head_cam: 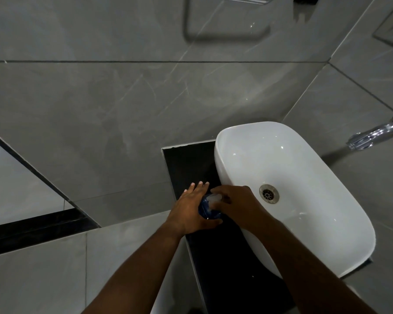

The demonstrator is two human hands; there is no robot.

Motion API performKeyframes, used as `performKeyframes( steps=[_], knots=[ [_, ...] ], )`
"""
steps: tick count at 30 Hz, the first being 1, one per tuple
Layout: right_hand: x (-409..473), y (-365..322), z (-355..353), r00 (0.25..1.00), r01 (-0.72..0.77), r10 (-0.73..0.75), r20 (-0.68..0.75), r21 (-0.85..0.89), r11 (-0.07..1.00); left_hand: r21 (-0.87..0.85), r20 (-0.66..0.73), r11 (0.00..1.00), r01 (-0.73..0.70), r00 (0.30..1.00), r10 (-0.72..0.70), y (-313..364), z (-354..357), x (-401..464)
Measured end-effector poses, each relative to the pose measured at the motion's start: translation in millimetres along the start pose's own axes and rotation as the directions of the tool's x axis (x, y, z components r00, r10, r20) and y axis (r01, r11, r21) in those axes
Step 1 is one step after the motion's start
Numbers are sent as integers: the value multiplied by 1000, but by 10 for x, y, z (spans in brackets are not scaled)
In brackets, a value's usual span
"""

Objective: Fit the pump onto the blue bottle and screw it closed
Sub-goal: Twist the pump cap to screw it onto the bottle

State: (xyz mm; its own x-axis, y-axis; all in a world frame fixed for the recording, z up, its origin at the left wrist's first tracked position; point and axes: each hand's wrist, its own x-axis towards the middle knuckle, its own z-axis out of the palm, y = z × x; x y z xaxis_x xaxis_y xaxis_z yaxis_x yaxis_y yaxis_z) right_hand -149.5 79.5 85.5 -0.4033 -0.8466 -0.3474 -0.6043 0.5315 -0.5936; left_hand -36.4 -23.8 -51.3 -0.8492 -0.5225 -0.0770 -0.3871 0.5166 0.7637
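Observation:
A blue bottle (205,210) stands on the black counter (227,266) just left of the white basin. My left hand (192,206) wraps its left side, fingers stretched forward and thumb across the front. A pale translucent pump (213,197) sits at the bottle's top. My right hand (235,203) is closed over the pump from the right and hides most of it. How far the pump sits on the neck is hidden by my fingers.
A white oval basin (309,234) with a metal drain (269,193) fills the right side of the counter. A chrome tap (372,134) juts from the right wall. Grey tiled walls surround, with a towel bar (225,34) high on the back wall.

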Motion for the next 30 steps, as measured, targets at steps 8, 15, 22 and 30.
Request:
performKeyframes(
  steps=[8,15,22,30],
  knots=[
    [-125,87,301,980,-165,168,-107,31,986,-298,-118,952,72,987,-111,25,113,-195],
    [89,44,455,963,-127,153,-221,126,984,-435,-189,900,13,976,-105,-58,49,-72],
    [982,-188,461,950,-84,113,-290,111,990,-482,-257,875,52,946,-198,-320,-394,529],
    [1795,-430,454,899,-30,60,-435,74,997,-378,-231,918,122,947,-221,-741,-880,1161]
  ],
)
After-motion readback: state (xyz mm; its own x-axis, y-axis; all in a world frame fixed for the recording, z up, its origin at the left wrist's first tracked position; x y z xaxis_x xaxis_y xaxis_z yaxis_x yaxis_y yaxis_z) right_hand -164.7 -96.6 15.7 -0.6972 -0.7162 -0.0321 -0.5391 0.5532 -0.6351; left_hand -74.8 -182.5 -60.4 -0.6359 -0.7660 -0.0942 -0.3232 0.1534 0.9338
